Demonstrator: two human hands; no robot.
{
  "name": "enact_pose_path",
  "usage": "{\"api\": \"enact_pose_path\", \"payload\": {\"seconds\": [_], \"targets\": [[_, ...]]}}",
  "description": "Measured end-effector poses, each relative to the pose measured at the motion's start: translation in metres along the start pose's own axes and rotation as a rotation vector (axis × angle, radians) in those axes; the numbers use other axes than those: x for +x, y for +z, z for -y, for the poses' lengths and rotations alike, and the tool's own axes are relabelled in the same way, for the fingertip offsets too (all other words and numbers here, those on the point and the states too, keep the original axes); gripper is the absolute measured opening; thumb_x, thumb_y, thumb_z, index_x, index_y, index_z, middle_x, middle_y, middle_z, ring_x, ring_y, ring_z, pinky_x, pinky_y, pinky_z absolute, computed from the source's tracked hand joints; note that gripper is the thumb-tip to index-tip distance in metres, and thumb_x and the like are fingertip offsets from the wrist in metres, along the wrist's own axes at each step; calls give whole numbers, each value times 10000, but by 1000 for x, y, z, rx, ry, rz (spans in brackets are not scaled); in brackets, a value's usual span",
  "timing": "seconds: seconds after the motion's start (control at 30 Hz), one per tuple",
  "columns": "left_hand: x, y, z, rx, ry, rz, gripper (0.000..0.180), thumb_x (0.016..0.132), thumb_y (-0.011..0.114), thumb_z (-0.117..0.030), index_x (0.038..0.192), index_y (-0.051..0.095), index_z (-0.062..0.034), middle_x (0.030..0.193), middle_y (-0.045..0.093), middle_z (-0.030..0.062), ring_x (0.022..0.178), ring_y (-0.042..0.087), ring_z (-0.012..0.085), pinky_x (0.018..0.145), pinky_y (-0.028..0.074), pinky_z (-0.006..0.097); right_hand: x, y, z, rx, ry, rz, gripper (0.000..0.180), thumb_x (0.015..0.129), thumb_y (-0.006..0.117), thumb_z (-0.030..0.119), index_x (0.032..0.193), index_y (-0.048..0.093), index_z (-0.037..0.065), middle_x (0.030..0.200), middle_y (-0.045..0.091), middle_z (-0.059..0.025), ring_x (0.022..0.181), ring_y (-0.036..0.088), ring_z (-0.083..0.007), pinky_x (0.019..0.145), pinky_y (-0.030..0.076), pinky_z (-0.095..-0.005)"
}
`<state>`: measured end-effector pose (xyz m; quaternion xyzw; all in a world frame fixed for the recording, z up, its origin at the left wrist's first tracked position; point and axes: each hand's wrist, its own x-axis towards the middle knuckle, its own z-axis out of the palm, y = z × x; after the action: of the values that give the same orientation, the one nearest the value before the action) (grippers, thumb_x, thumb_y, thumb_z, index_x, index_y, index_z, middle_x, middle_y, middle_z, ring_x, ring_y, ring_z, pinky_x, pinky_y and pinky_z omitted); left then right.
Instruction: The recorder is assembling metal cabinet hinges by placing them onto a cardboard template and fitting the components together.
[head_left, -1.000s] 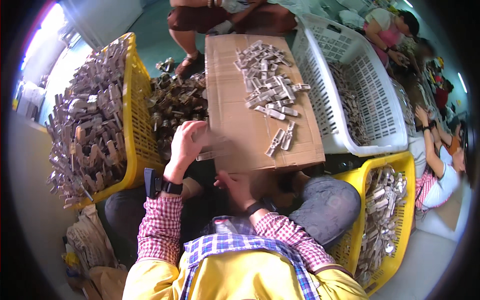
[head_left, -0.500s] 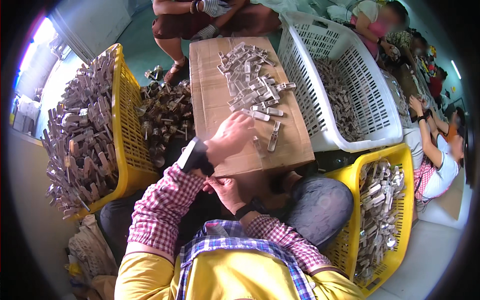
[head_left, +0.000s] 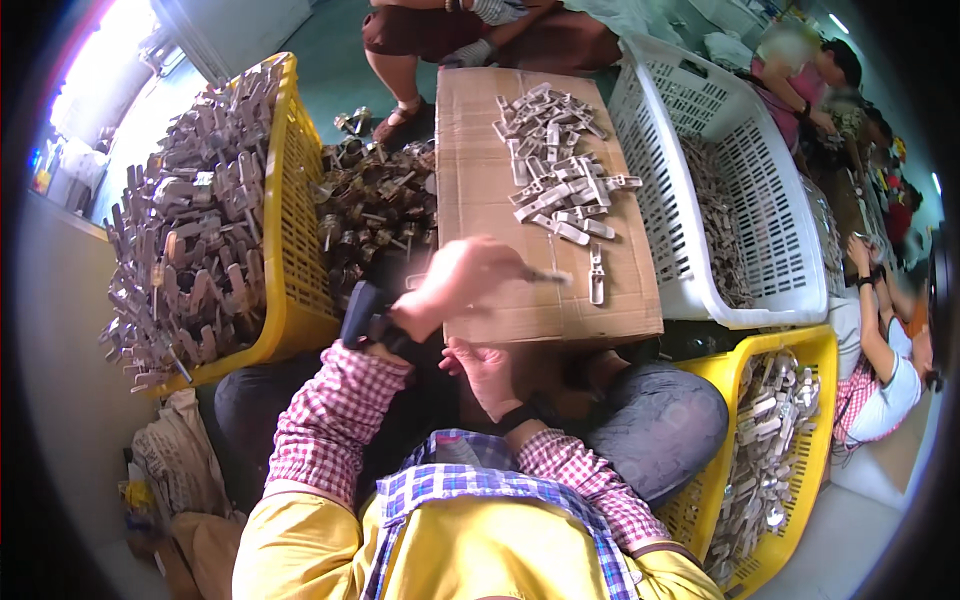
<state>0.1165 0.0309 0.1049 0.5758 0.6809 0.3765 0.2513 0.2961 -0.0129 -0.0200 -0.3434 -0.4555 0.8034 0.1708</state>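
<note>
A flat cardboard sheet (head_left: 500, 200) served as your tabletop, with crates of metal parts crowding it. Your left hand (head_left: 462, 282) was pinched narrow on a small grey metal piece (head_left: 548, 274) at the sheet's 6 o'clock edge. Your right hand (head_left: 487, 368) lay below that edge; its grip I cannot tell. So light a pinch could have dropped the piece into your lap.

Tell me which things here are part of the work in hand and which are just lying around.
In use:
left hand, holding a small metal piece
right hand
cardboard sheet
loose metal pieces

Lying about:
left yellow crate
white basket
right yellow crate
</note>
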Motion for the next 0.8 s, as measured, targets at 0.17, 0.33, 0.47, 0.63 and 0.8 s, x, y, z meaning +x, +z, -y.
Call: {"api": "enact_pose_path", "payload": {"seconds": [0.17, 0.33, 0.47, 0.63, 0.8], "targets": [[-38, -59, 69, -507, -260, -285, 139, 963, 785, -100, 1073, 791, -16, 954, 765, -8, 883, 666, 67, 823, 542, 245, 4, 2, -3, -16, 40, -2, 363, 1014, 766, 346, 977, 815, -11, 857, 793, -77, 736, 722, -111, 685, 562, -260], [-60, -63, 113, -553, -404, -292, 143, 933, 816, -128, 1039, 800, -33, 925, 764, -16, 855, 651, 52, 808, 527, 232, -1, 5, 5, -33, 12, -14, 381, 1002, 778, 369, 990, 818, -9, 871, 798, -87, 751, 727, -115, 694, 561, -263], [-57, -55, 120, -564, -417, -289, 159, 926, 821, -133, 1031, 802, -16, 925, 766, -9, 852, 658, 58, 800, 532, 241, -2, 6, 10, -51, 16, -32, 392, 990, 789, 383, 987, 819, -7, 873, 799, -86, 754, 728, -112, 695, 560, -261], [-52, -58, 125, -555, -412, -286, 180, 916, 825, -136, 1039, 803, -7, 920, 771, 2, 840, 663, 63, 787, 537, 246, 0, 2, 4, -63, 22, -21, 359, 997, 783, 353, 1022, 813, -3, 907, 800, -102, 788, 760, -153, 693, 586, -281], [-50, -58, 125, -563, -423, -255, 177, 909, 819, -129, 1037, 805, -8, 910, 773, 3, 827, 669, 66, 775, 544, 251, -1, 3, 4, -62, 16, -22, 364, 998, 781, 357, 1034, 810, -4, 930, 800, -110, 797, 771, -169, 689, 590, -287]]}}
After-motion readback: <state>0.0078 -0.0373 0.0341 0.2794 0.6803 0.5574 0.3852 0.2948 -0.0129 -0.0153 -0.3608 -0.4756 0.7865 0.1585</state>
